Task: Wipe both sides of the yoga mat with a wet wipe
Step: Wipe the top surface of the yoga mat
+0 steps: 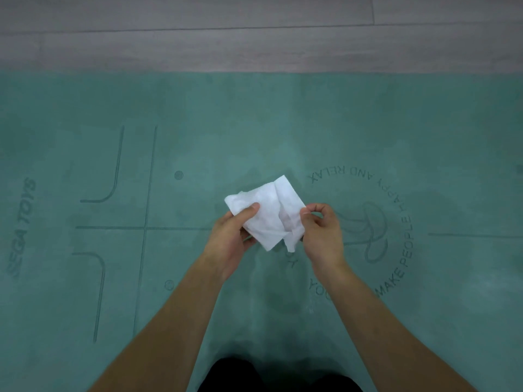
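Directly below your head camera, your two bare forearms reach forward over a teal yoga mat (254, 123) that lies flat and fills most of the view from side to side. Between your hands, lifted above the mat near its middle, you hold a white wet wipe (268, 210), crumpled and partly unfolded, with one corner pointing away from you.

Your left hand (232, 236) grips the wipe's left side: the thumb lies curled across the top of the sheet and the other fingers are tucked underneath, hidden by the wipe. Your right hand (322, 233) pinches the wipe's right edge between thumb and forefinger, with the remaining fingers curled in loosely toward the palm.

The mat carries darker printed markings. To your left run straight alignment lines (147, 227) that cross each other, with curved corner marks and two small dots beside them. To your right, partly behind your right hand, sits a round logo (396, 222) ringed by words, among them "MAKE PEOPLE HAPPY AND RELAX". At the far left edge a brand name is printed sideways.

Beyond the mat's far edge, a grey wood-plank floor (254, 32) spans the top of the view. At the bottom centre, between your forearms, a patch of dark clothing (240, 374) shows.
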{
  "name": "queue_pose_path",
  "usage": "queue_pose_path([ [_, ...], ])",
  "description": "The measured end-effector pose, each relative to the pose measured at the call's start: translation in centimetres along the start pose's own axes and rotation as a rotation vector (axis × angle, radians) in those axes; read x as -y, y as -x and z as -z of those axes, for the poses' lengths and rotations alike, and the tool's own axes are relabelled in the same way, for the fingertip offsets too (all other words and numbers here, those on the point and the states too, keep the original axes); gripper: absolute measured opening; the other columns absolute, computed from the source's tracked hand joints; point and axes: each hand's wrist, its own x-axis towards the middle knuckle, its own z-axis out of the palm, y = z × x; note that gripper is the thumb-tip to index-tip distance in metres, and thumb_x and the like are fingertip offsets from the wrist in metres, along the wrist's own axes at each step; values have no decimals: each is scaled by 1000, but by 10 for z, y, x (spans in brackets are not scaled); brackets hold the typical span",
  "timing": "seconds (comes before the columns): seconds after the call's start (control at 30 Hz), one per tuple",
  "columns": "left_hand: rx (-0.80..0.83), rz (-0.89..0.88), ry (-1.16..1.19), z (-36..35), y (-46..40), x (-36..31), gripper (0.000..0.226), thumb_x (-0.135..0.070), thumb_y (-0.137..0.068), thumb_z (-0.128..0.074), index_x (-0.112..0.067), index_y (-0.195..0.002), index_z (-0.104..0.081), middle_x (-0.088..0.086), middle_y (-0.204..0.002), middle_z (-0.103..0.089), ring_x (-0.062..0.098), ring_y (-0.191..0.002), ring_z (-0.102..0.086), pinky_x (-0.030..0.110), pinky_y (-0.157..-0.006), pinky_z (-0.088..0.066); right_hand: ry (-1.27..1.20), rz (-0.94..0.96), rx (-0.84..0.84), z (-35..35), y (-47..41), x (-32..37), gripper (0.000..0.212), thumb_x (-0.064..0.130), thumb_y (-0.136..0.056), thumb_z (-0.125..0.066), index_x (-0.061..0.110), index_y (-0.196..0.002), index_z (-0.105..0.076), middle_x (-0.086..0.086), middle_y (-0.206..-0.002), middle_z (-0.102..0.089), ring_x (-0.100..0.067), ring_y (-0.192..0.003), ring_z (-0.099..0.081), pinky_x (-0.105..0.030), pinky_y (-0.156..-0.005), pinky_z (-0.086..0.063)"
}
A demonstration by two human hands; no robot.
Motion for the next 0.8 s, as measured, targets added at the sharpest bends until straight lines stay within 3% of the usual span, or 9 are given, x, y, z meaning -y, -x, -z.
queue_pose_path([
  [0.1,-6,7,16,1,1,4,38,-17,-98,-71,-12,-136,-67,12,-128,-75,28,-109,-73,42,-94,-59,-100,-20,-35,-2,0,3,4,16,-106,-56,17,-106,-60,3,-75,-67,-14,-61,-57,-26,-53,-47],
  [0.2,-122,-67,-96,-2,2,12,34,-9,-92,-77,-8,-125,-71,11,-117,-79,27,-104,-76,43,-89,-62,37,45,-17,-4,0,-1,22,19,-106,-55,22,-125,-66,8,-98,-76,-11,-89,-71,-31,-80,-58],
  [0.27,-300,-162,-331,-3,0,13,26,-10,-85,-85,-10,-109,-75,6,-102,-81,23,-93,-78,38,-81,-63,125,95,34,-6,3,-3,28,17,-107,-53,24,-128,-70,7,-111,-77,-13,-103,-72,-38,-94,-59],
  [0.33,-451,-231,-640,-2,-1,12,22,-16,-79,-89,-15,-94,-73,-3,-85,-77,17,-79,-74,27,-64,-55,138,98,78,-8,6,-4,29,15,-107,-52,25,-123,-74,9,-111,-77,-12,-105,-72,-40,-98,-58],
  [0.4,-476,-252,-786,-5,1,9,27,-21,-76,-90,-19,-95,-70,-8,-84,-73,13,-78,-71,26,-62,-52,158,102,114,-10,8,-6,29,15,-107,-53,26,-119,-76,12,-107,-78,-9,-101,-72,-39,-96,-58],
  [0.47,-346,-210,-721,-6,1,8,33,-22,-78,-89,-20,-106,-71,-4,-94,-77,15,-85,-75,31,-71,-59,175,109,131,-12,11,-8,27,17,-107,-54,29,-118,-76,13,-106,-77,-8,-100,-72,-38,-95,-59],
  [0.6,-103,-7,-277,-6,6,-1,26,-12,-96,-71,-7,-122,-70,14,-113,-79,33,-105,-76,47,-90,-61,213,136,145,-12,12,-12,25,18,-108,-53,26,-118,-74,12,-104,-77,-11,-98,-72,-35,-91,-59],
  [0.7,-291,-49,-172,8,1,-4,18,-3,-95,-70,-4,-113,-73,17,-110,-79,37,-103,-75,50,-89,-60,246,132,24,-6,6,-13,24,17,-108,-52,18,-118,-74,5,-103,-75,-18,-97,-71,-35,-90,-57],
  [0.8,-598,-158,-289,21,-3,-9,11,-4,-87,-76,-14,-90,-71,7,-92,-77,37,-98,-75,48,-81,-62,159,96,-164,4,-1,-8,24,15,-108,-50,11,-115,-73,1,-101,-73,-24,-101,-70,-32,-89,-54],
])
